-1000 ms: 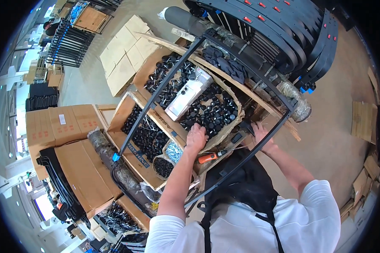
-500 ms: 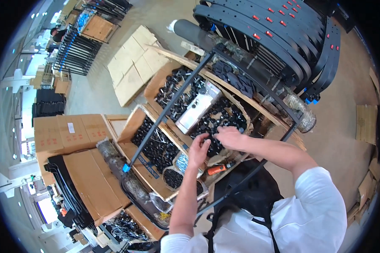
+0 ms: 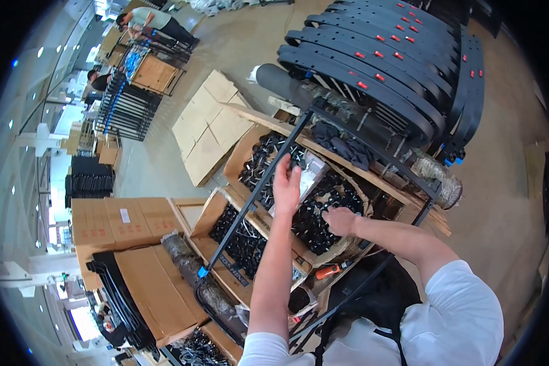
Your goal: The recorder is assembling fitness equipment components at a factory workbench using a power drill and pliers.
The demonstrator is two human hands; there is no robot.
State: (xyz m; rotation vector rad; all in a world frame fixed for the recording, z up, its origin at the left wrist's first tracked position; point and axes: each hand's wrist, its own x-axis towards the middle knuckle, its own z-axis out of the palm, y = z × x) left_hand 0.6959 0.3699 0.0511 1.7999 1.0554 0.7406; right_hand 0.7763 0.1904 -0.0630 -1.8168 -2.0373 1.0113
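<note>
A black rectangular tube frame (image 3: 269,174) lies across the bins in front of me. My left hand (image 3: 286,186) is raised beside the frame's left tube, over a flat silver-white box (image 3: 312,172); its thumb and fingers look apart, and dark parts show behind the fingertips. Inside the frame, my right hand (image 3: 341,221) is low over a bin of small black caps (image 3: 314,235). Its fingers are curled together, and what they hold, if anything, is hidden. Past the left hand is a bin of black-headed bolts (image 3: 263,158).
Another bin of black parts (image 3: 244,253) stands to the left. An orange-handled tool (image 3: 328,271) lies near my body. Curved black panels with red pieces (image 3: 384,61) are stacked at the far right. Large cartons (image 3: 146,287) stand left, and people work in the far left background.
My left hand has moved away from the right hand, up and forward to the frame's left tube. The right hand stays over the black caps. The whole view has shifted slightly.
</note>
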